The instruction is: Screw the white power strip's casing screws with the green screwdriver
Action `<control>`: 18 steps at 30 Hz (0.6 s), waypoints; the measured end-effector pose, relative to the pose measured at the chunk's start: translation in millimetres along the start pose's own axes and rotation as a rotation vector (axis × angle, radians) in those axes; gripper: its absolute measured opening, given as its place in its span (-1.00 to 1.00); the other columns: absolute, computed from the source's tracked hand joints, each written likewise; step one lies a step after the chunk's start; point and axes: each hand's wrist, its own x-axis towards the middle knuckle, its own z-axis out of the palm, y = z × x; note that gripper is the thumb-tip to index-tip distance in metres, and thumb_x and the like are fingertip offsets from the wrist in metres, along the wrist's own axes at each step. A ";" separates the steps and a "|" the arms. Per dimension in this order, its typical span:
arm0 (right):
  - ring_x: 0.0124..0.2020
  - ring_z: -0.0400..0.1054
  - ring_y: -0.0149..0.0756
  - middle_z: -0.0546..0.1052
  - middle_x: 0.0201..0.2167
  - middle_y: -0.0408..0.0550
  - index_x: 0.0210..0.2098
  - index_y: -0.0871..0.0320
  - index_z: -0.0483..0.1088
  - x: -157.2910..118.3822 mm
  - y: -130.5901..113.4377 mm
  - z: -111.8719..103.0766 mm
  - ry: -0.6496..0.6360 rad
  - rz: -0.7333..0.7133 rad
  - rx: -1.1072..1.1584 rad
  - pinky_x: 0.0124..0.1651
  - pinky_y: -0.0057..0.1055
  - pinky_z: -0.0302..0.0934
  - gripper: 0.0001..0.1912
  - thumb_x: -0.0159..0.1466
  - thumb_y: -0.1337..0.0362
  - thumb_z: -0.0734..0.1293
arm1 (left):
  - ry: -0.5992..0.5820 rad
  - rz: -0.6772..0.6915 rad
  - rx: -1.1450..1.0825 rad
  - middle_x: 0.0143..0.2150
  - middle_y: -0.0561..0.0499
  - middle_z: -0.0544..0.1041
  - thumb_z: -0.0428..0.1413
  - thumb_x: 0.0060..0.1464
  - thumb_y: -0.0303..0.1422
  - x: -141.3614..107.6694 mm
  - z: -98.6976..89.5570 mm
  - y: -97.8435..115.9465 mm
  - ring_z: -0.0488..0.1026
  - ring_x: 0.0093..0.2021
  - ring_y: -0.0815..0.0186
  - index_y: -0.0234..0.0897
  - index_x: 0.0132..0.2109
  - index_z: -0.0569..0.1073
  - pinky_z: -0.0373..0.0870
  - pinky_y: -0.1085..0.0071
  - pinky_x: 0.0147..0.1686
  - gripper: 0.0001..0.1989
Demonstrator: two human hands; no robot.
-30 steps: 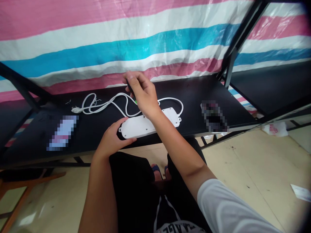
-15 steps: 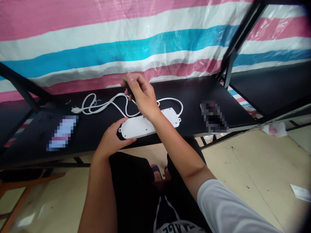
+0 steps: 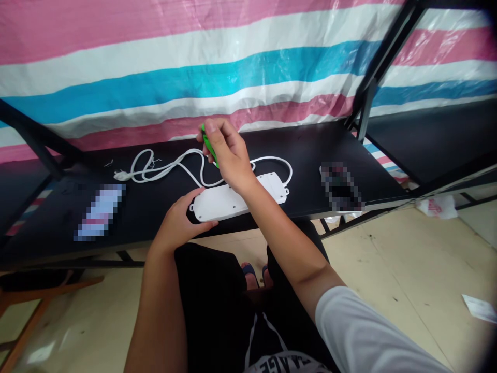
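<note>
From my remote seat I take the white power strip [image 3: 221, 202] as the dial's center, with 12 pointing away from the wearer. It lies near the front edge of the black tabletop [image 3: 301, 150], screw-dotted side up. At about 8:30, I have the left hand [image 3: 179, 223] clamped on its end, thumb along the near edge and fingers at the far edge. Between 11 and 12, the right hand [image 3: 232, 154] is closed around a green-and-black handle [image 3: 210, 147], tilted above the strip (my own wrist hides its lower end, so I cannot tell whether it touches). The white cable [image 3: 292, 173] leaves at 2 o'clock and loops behind to a plug [image 3: 120, 176] near 10. Pixelated items sit at 9 [image 3: 101, 212] and 3 [image 3: 341, 186].
</note>
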 end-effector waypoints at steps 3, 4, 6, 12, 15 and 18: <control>-0.27 0.46 -0.37 0.58 -0.24 -0.10 -0.15 0.03 0.52 0.9 -0.2 -0.6 0.006 0.068 -0.030 -0.29 -0.42 0.35 -0.43 0.43 -0.36 0.36 | 0.003 0.002 0.001 0.45 -0.21 0.55 0.46 -0.07 0.09 0.0 0.4 -1.3 0.49 0.40 -0.23 -0.16 0.50 0.43 0.35 -0.13 0.47 0.04; -0.25 0.48 -0.36 0.58 -0.24 -0.09 -0.15 0.03 0.54 0.4 -1.8 0.1 0.019 0.090 -0.051 -0.29 -0.42 0.35 -0.41 0.42 -0.38 0.35 | 0.004 0.002 0.003 0.45 -0.21 0.55 0.46 -0.07 0.09 0.0 0.6 -1.6 0.49 0.41 -0.23 -0.16 0.50 0.43 0.35 -0.13 0.47 0.04; -0.21 0.50 -0.32 0.58 -0.26 -0.08 -0.15 0.02 0.55 -1.3 -5.9 2.2 0.032 0.114 -0.080 -0.30 -0.42 0.36 -0.39 0.39 -0.41 0.36 | 0.006 0.004 0.006 0.45 -0.20 0.55 0.46 -0.07 0.09 0.1 1.0 -2.0 0.49 0.41 -0.23 -0.15 0.50 0.43 0.35 -0.13 0.47 0.04; -0.33 0.44 -0.38 0.56 -0.28 -0.11 -0.14 0.02 0.50 -3.6 -8.4 3.7 0.032 0.138 -0.068 -0.33 -0.41 0.33 -0.34 0.41 -0.47 0.28 | 0.007 0.005 0.002 0.45 -0.19 0.55 0.46 -0.07 0.10 0.5 1.3 -2.9 0.50 0.40 -0.22 -0.13 0.50 0.43 0.34 -0.12 0.48 0.04; -0.38 0.38 -0.40 0.55 -0.26 -0.14 -0.06 0.01 0.44 -2.3 -3.3 1.1 -0.003 0.126 -0.055 -0.30 -0.39 0.34 -0.36 0.46 -0.45 0.23 | 0.006 0.009 0.001 0.45 -0.18 0.55 0.46 -0.07 0.09 0.1 1.0 -2.9 0.50 0.40 -0.22 -0.13 0.50 0.43 0.33 -0.12 0.48 0.03; -0.31 0.45 -0.37 0.57 -0.18 -0.11 -0.03 -0.01 0.37 -2.9 -1.5 0.2 -0.023 0.110 -0.149 -0.23 -0.38 0.42 -0.43 0.51 -0.39 0.21 | 0.007 0.011 -0.001 0.45 -0.18 0.56 0.46 -0.06 0.09 -0.6 0.7 -2.1 0.49 0.40 -0.21 -0.14 0.50 0.44 0.34 -0.11 0.48 0.02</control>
